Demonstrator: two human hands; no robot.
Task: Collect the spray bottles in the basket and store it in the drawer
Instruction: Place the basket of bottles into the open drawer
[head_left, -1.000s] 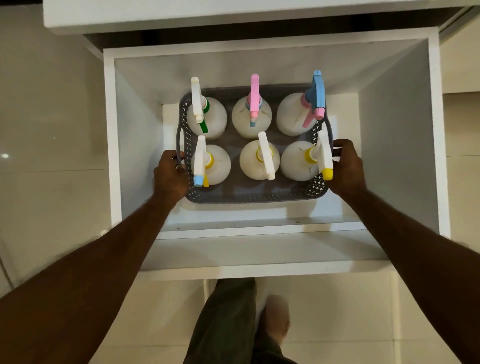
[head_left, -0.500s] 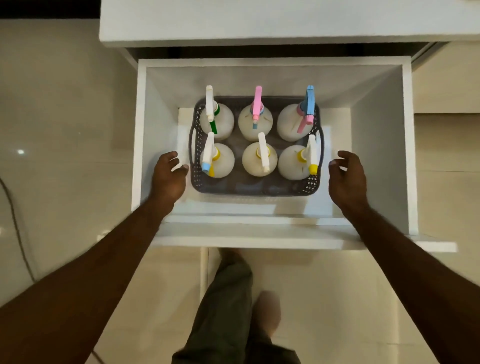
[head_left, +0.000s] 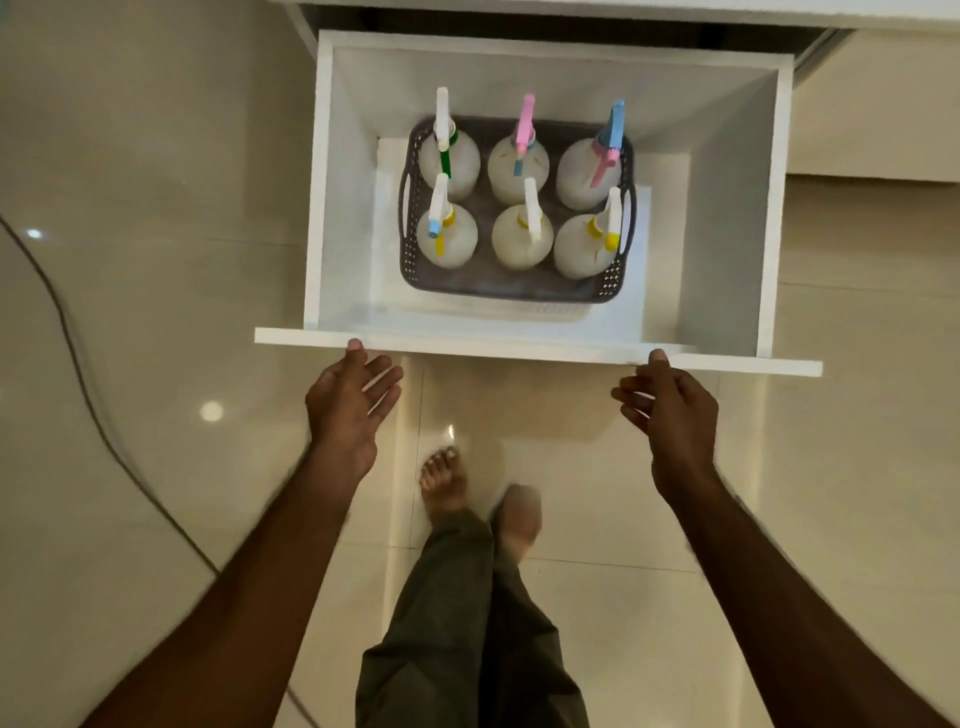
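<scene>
A grey perforated basket (head_left: 511, 288) stands on the floor of the open white drawer (head_left: 540, 349). Inside it are several whitish spray bottles (head_left: 517, 236) with white, pink, blue, green and yellow spray heads, in two rows. My left hand (head_left: 348, 402) is outside the drawer, fingers spread and straight, its thumb tip touching the top edge of the drawer front at the left. My right hand (head_left: 670, 410) hangs just in front of the drawer front on the right, fingers loosely bent, thumb tip at the edge. Neither hand holds anything.
The drawer sticks out from a white cabinet (head_left: 623, 10) over a glossy beige tiled floor (head_left: 156, 312). A dark cable (head_left: 78, 374) runs across the floor at the left. My bare feet (head_left: 447, 483) and dark trouser legs are below the drawer front.
Both hands let go of the basket, came up out of the drawer and now sit at its front panel. The basket stays on the drawer floor. My view has pulled back.
</scene>
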